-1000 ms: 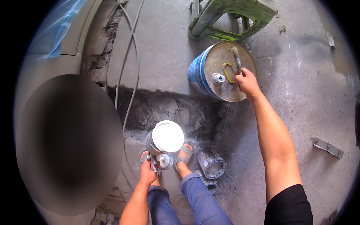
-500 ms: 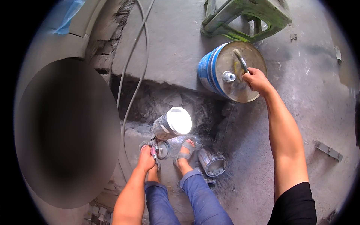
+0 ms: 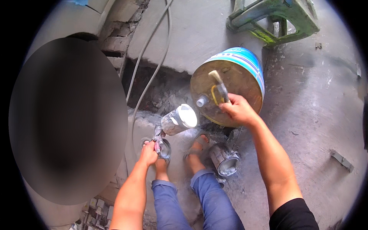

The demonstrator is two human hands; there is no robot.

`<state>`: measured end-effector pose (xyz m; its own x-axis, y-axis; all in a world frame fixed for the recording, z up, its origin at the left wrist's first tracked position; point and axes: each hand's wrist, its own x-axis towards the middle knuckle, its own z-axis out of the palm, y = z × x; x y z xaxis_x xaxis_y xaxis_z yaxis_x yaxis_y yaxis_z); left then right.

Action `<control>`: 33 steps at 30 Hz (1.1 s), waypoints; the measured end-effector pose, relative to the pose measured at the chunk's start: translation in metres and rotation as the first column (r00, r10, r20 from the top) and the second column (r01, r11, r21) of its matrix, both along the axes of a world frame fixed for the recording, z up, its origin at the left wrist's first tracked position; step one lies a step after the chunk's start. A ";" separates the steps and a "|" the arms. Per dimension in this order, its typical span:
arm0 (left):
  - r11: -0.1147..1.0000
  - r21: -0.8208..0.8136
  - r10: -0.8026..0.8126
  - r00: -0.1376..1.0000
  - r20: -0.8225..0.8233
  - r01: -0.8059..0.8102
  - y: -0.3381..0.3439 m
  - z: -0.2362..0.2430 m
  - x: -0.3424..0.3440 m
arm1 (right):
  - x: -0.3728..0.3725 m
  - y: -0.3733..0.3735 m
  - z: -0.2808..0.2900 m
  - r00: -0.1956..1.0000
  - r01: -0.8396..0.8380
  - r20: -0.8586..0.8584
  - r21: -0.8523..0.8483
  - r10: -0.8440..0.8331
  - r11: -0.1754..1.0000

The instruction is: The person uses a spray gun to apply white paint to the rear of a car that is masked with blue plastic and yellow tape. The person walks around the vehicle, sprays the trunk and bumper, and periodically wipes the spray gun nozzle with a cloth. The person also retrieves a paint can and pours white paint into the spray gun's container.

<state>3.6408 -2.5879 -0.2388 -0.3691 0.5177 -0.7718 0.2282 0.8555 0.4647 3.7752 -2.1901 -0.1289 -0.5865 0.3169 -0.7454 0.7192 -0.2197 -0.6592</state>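
Note:
My right hand (image 3: pixel 238 109) is closed round a paintbrush (image 3: pixel 220 86), its pale bristles pointing up and away. The same hand grips the yellow handle (image 3: pixel 213 95) on top of a blue metal drum (image 3: pixel 249 63). Tilted toward me, the drum shows its brownish lid and a whitish spout (image 3: pixel 202 101) left of the handle. Low on the left, my left hand (image 3: pixel 150 152) is wrapped round a spray gun (image 3: pixel 157 138). Just beyond the gun is a stained can (image 3: pixel 173 123) with a bright white inside; whether the two are joined I cannot tell.
A paint-stained stool (image 3: pixel 274 25) stands behind the drum. Hoses (image 3: pixel 150 76) run past a broken trench (image 3: pixel 153 90) in the floor. Beside my feet lies a dirty open can (image 3: pixel 225 161). A grey bar (image 3: pixel 342 161) lies far right. A dark blur covers the left.
The drum has tipped toward me and its top has come nearer and to the left, with my right hand on it. The left hand still holds the spray gun; the view has shifted a little.

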 end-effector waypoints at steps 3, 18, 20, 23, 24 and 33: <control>0.999 -0.043 -0.014 0.999 0.034 0.016 -0.013 -0.015 0.000 | -0.005 -0.045 -0.021 0.999 -0.041 0.014 0.095 0.040 0.995; 0.978 -0.208 0.056 0.970 0.235 -0.006 -0.073 -0.097 0.020 | 0.011 -0.180 -0.128 0.935 -0.345 0.132 0.548 0.329 0.762; 0.979 -0.205 0.061 0.965 0.254 -0.008 -0.076 -0.102 0.024 | 0.015 -0.184 -0.134 0.934 -0.343 0.126 0.579 0.334 0.740; 0.981 -0.190 0.080 0.961 0.263 -0.029 -0.080 -0.103 0.026 | 0.010 -0.185 -0.128 0.952 -0.306 0.142 0.479 0.272 0.822; 0.982 -0.185 0.087 0.964 0.252 -0.040 -0.079 -0.102 0.026 | 0.009 -0.183 -0.123 0.958 -0.283 0.158 0.422 0.238 0.861; 0.988 -0.141 0.092 0.964 0.249 -0.058 -0.046 -0.058 0.016 | 0.025 -0.138 -0.095 0.997 -0.074 0.055 0.252 0.062 0.965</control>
<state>3.6567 -2.6341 -0.2964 -0.1856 0.3834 -0.9047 0.0497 0.9232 0.3811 3.8000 -2.3282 -0.2234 -0.5801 0.4597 -0.6724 0.7577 0.0013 -0.6527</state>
